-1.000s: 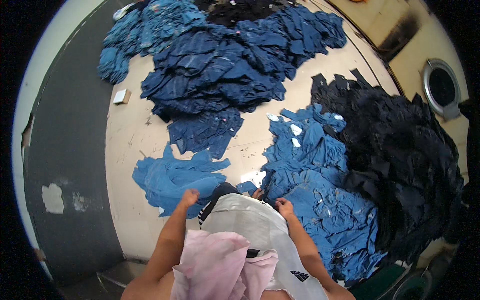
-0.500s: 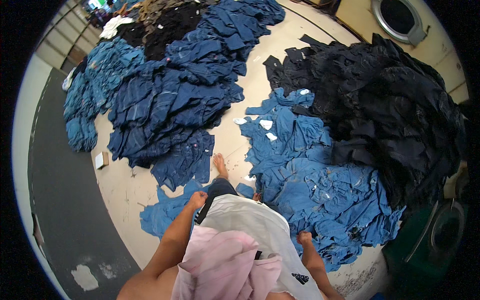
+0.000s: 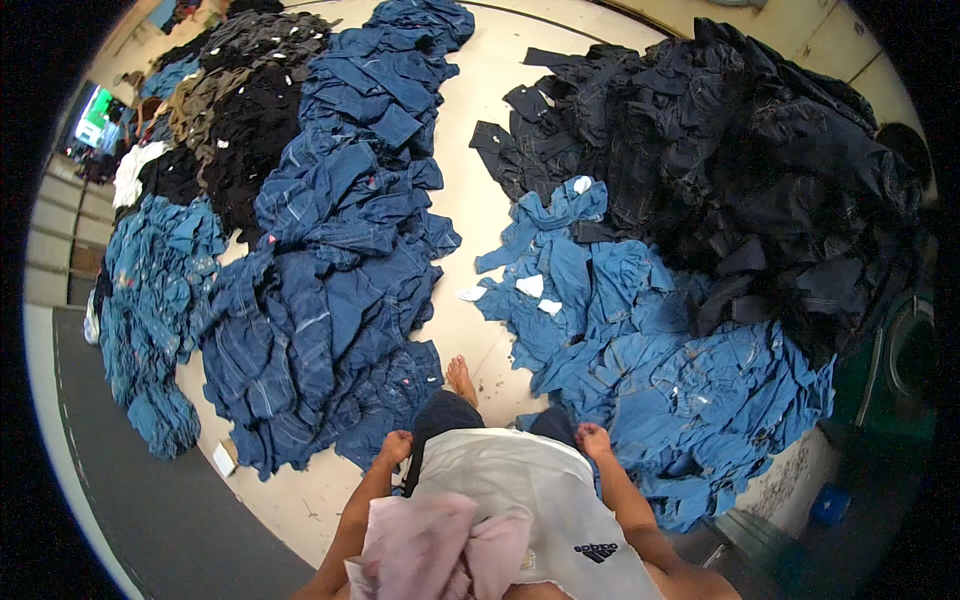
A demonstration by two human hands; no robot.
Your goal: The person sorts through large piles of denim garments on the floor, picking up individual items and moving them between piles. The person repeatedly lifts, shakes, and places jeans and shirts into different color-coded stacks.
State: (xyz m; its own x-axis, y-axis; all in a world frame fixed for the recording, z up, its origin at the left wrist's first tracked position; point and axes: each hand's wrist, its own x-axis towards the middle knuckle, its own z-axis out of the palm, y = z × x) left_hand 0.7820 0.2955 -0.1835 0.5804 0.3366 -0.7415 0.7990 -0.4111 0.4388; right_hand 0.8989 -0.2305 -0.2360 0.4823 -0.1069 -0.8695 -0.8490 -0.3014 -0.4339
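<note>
My left hand (image 3: 398, 445) hangs beside my dark shorts (image 3: 446, 412), its fingers curled in and nothing showing in them. On the other side, my right hand (image 3: 592, 438) is closed too, close to the other leg of the shorts and the edge of a light blue denim pile (image 3: 650, 400). Ahead on the left lies a heap of darker blue denim garments (image 3: 330, 310). A white shirt (image 3: 530, 480) covers my front, with a crumpled pale pink cloth (image 3: 430, 540) over it.
A large heap of black garments (image 3: 720, 170) rises at the right. Teal-blue clothes (image 3: 160, 300) lie far left beside a dark grey floor strip (image 3: 130, 480). A small white box (image 3: 225, 457) sits near it. A strip of pale floor (image 3: 470, 170) runs between the heaps.
My view has shifted, with the dark blue heap lower and nearer. My right hand has come in from over the light blue denim toward my leg. The light blue cloth by my left hand is mostly hidden.
</note>
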